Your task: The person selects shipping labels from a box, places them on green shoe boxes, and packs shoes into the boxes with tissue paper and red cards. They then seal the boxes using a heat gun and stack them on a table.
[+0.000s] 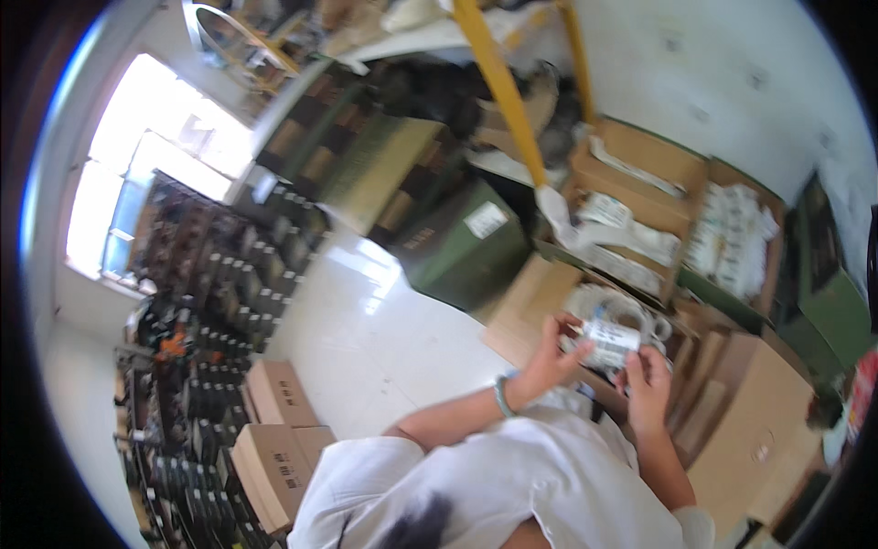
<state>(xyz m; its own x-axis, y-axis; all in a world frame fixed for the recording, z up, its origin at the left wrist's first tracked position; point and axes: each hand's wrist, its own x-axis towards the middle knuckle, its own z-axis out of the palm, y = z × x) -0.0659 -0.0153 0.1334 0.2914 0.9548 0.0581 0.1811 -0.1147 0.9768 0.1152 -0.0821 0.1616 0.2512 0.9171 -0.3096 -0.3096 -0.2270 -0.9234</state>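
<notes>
Fingers of the left hand (553,355) are clamped on the left end of a small white label piece with dark print (613,339), while its lower right edge is pinched by the fingers of the right hand (649,382). The label piece is held up between both hands, above an open brown cardboard box (530,306) in which white coiled rolls (599,300) are packed; whether the rolls are touched by it cannot be told. A pale green bracelet (503,397) is worn on the left wrist.

Beyond the rolls, white printed strips (608,210) are held in a wider brown box (599,174) — beside it, white bundles (732,229) are crowded into a narrower, green-sided box (722,305). By the right forearm, a large brown carton (759,430) is placed. To the left, a dark green box with a white sticker (439,256) is seen near a yellow metal frame (498,82). Farther left, across the glossy white floor (366,339), plain brown cartons (270,457) are stacked — just beside long rows of dark boxes (210,476).
</notes>
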